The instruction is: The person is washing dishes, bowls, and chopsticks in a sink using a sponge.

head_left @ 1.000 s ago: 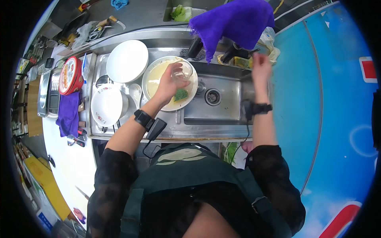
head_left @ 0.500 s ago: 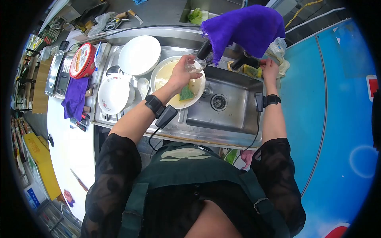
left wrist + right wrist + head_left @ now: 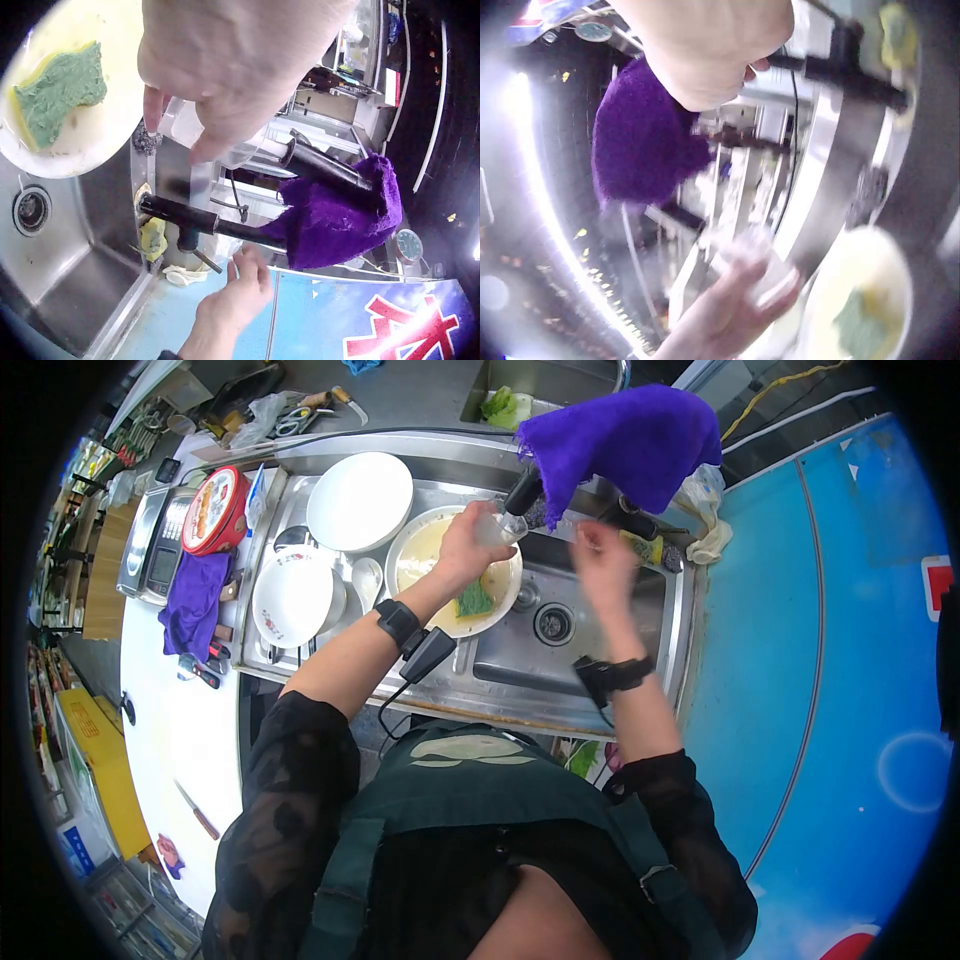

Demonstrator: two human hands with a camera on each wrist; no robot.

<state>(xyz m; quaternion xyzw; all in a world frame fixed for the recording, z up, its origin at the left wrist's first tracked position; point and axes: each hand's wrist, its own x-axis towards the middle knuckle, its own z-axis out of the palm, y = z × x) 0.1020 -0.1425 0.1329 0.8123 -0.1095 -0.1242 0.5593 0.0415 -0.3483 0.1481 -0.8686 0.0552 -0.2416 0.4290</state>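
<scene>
The left hand grips a clear cup beneath the black faucet spout, above a white bowl of cloudy liquid. A green and yellow sponge lies in that bowl. Blurred in the head view, the right hand is over the sink, apart from the cup. The left wrist view shows this right hand near the faucet lever, fingers loosely bent and nothing visible in them. A purple cloth drapes over the black faucet.
White bowls and a spoon sit left of the liquid-filled bowl. The steel sink basin has a drain. Scourers lie behind it, near a plastic bag. A knife lies on the white counter at left.
My right hand has come away from the faucet lever, moving left over the sink. The left hand has brought the cup under the spout and keeps holding it there.
</scene>
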